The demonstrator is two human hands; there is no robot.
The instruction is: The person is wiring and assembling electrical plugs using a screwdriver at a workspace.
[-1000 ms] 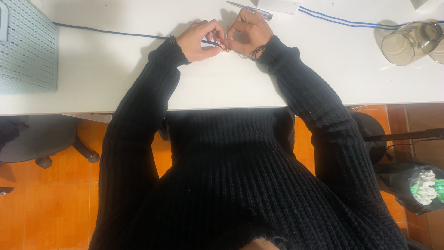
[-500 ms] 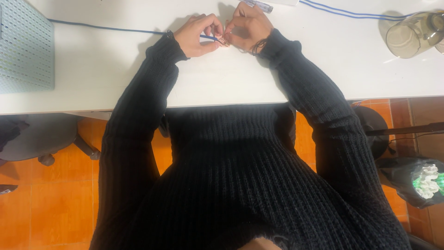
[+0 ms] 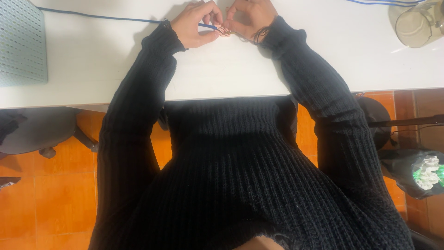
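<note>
My left hand (image 3: 196, 23) and my right hand (image 3: 251, 16) meet at the far edge of a white table (image 3: 222, 69), both in black knitted sleeves. The left hand pinches the end of a thin blue cable (image 3: 99, 17) that runs in from the left. Between the fingertips of both hands shows a small tuft of bare copper strands (image 3: 225, 31) at the cable's end. The right hand's fingers close on those strands. Part of both hands is cut off by the top of the view.
A pale perforated panel (image 3: 21, 44) lies at the table's left. A clear glass jar (image 3: 416, 23) stands at the right, with another blue cable (image 3: 384, 3) beside it. Below are an orange tiled floor (image 3: 55, 199), a chair base (image 3: 37, 134) and a black bag (image 3: 416, 171).
The view has shifted so the hands now sit higher in the picture. The hands stay together on the cable's end, and the copper strands now show between the fingertips.
</note>
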